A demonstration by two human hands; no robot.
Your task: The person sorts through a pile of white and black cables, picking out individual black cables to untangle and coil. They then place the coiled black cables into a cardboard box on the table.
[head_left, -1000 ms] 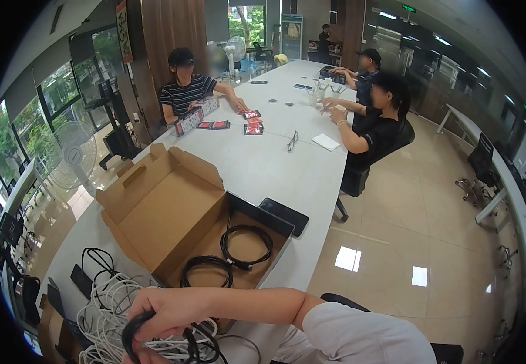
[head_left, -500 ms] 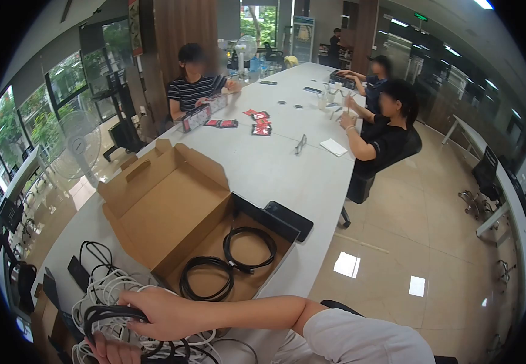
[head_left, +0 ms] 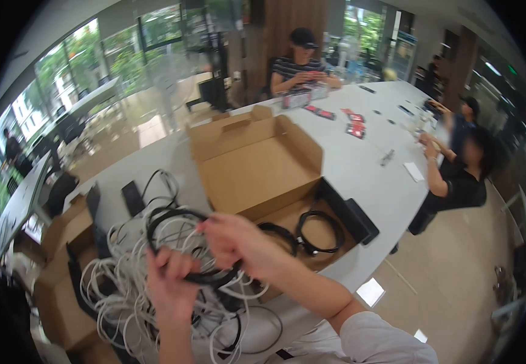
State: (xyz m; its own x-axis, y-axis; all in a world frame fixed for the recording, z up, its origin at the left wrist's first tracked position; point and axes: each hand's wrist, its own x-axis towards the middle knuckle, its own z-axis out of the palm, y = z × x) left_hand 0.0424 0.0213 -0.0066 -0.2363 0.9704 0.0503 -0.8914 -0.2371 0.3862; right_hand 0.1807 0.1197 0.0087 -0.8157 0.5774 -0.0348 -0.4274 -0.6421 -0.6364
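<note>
Between my two hands is a looped black cable (head_left: 151, 225), above a tangled heap of white cables (head_left: 114, 291). My left hand (head_left: 175, 280) has its fingers curled round the lower left of the loop. At the upper right of the loop, my right hand (head_left: 234, 241) is closed on the same cable. Right of my hands stands an open cardboard box (head_left: 257, 161) with its lid tilted back. Inside lie two coiled black cables (head_left: 340, 238), one partly hidden behind my right forearm.
A black phone-like slab (head_left: 363, 221) lies at the box's right side. Another small black object (head_left: 133, 199) is behind the heap. A second cardboard box (head_left: 63, 291) stands at left. Several people sit farther along the table, near red packets (head_left: 355, 124).
The view has swung left, so the box and people appear farther right. Both hands now hold the black cable up as an open loop, where before it was bunched low over the heap.
</note>
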